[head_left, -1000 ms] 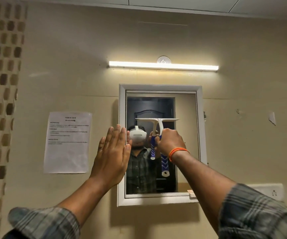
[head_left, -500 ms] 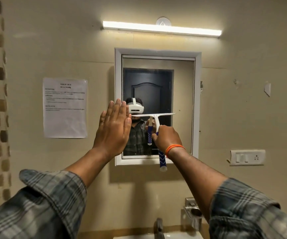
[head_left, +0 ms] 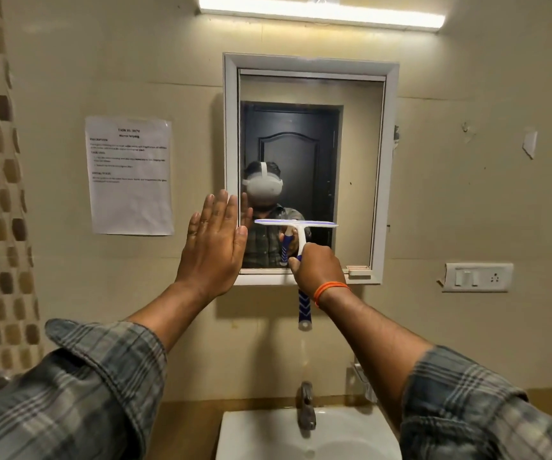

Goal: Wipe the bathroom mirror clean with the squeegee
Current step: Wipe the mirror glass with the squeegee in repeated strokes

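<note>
A white-framed mirror (head_left: 354, 167) hangs on the beige wall. My right hand (head_left: 317, 270) grips the blue-and-white handle of a squeegee (head_left: 297, 227). Its white blade lies level against the lower part of the glass, just above the bottom frame. The handle's end sticks out below my fist, past the mirror's lower edge. My left hand (head_left: 213, 247) is flat with straight fingers at the mirror's left frame, near its lower corner. Whether it presses on the frame I cannot tell.
A white sink (head_left: 261, 436) with a metal tap (head_left: 306, 410) sits below the mirror. A printed sheet (head_left: 130, 175) is stuck to the wall on the left, a switch plate (head_left: 477, 277) on the right. A tube light (head_left: 321, 13) glows above. A small tan block (head_left: 359, 270) lies on the frame's bottom ledge.
The squeegee has come down the glass from mid-height to near the bottom. My left hand has dropped lower along the left frame. My view has tilted down, and the sink now shows.
</note>
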